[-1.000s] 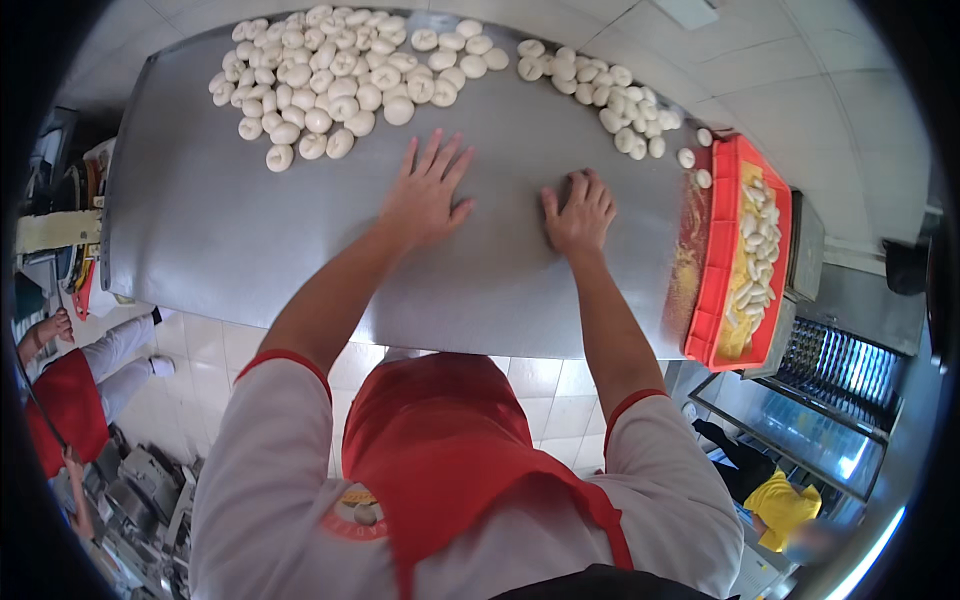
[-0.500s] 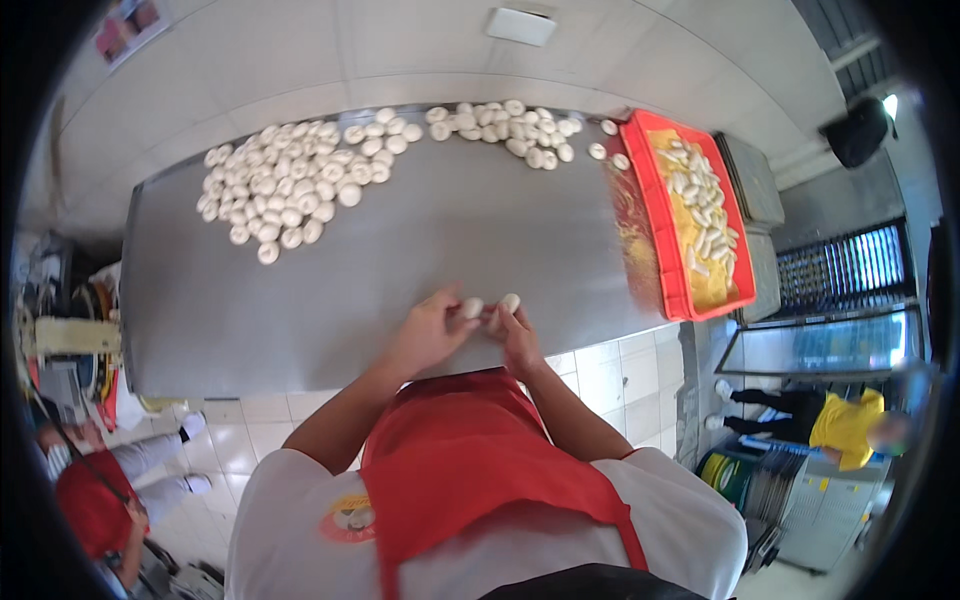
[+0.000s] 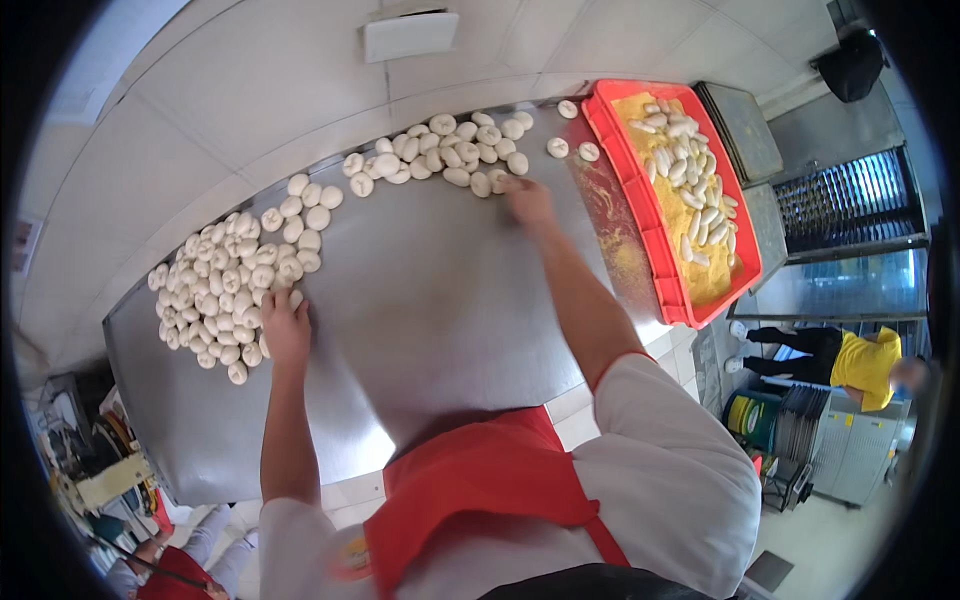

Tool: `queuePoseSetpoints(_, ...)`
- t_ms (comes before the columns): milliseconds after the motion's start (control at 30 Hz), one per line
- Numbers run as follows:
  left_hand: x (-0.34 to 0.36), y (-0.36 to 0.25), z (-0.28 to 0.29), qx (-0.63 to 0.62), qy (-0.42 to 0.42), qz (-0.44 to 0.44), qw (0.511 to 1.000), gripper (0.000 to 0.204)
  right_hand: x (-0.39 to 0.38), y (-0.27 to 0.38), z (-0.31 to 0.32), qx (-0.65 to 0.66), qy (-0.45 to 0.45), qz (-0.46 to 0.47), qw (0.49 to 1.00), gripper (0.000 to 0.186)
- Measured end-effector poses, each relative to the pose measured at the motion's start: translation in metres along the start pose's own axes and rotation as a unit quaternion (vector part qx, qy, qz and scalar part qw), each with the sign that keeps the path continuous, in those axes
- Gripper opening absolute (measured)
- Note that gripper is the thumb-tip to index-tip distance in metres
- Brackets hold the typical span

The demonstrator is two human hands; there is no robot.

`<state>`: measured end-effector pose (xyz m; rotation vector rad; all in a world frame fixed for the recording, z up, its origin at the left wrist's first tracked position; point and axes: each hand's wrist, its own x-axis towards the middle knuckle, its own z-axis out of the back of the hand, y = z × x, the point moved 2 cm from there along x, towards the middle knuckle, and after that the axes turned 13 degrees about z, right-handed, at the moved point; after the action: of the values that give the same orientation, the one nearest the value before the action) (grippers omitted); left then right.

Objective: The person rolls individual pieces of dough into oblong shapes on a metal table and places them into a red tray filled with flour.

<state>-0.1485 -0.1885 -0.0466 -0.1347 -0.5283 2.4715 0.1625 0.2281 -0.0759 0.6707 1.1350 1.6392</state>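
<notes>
A big pile of round white dough balls [image 3: 215, 285], many with a dimpled or folded top, covers the left part of the metal table [image 3: 430, 300]. My left hand [image 3: 287, 330] is at this pile's right edge, fingers closed around a dough ball [image 3: 295, 298] that shows partly past the fingertips. A smaller group of dough balls [image 3: 450, 150] lies along the table's far edge. My right hand [image 3: 530, 203] reaches to its near right end, with fingertips closed on another dough ball [image 3: 499, 181], partly hidden by the fingers.
On the right stands a red tray [image 3: 668, 270] holding yellow crumbs and oblong white dough pieces [image 3: 700, 190]. Three dough balls [image 3: 558, 148] lie apart near it, beside scattered crumbs [image 3: 625, 250]. A wall runs behind the table. People stand beyond it at right [image 3: 860, 370] and lower left [image 3: 180, 575].
Both hands have moved from the near table edge, where they held dough balls, out to the piles: left hand to the left pile, right hand to the far group. The view has turned.
</notes>
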Motion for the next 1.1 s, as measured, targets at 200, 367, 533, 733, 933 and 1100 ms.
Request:
queuePoseSetpoints(200,-0.065,0.044,0.035,-0.25,-0.01,0.094,0.964,0.037,-0.04,0.046,-0.018,-0.067,-0.096,0.154,0.981,0.025)
queuePoseSetpoints(367,-0.227,0.077,0.035,-0.095,0.117,-0.052,0.987,0.037,-0.22,-0.02,0.072,-0.255,0.126,0.25,0.926,0.054)
queuePoseSetpoints(533,-0.293,0.042,0.007,-0.009,0.147,-0.152,0.977,0.068,-0.359,-0.042,0.07,-0.457,0.278,0.273,0.799,0.084)
queuePoseSetpoints(733,-0.142,-0.034,-0.016,0.069,0.125,-0.205,0.968,0.095,-0.217,0.011,-0.007,-0.549,0.19,0.208,0.787,0.1)
queuePoseSetpoints(933,-0.099,-0.052,-0.033,0.09,0.022,-0.136,0.986,0.094,-0.16,0.017,-0.039,-0.534,0.082,0.254,0.802,0.099)
queuePoseSetpoints(1100,-0.221,-0.017,-0.021,0.056,0.148,-0.127,0.979,0.091,-0.305,-0.03,0.015,-0.446,0.152,0.31,0.826,0.08)
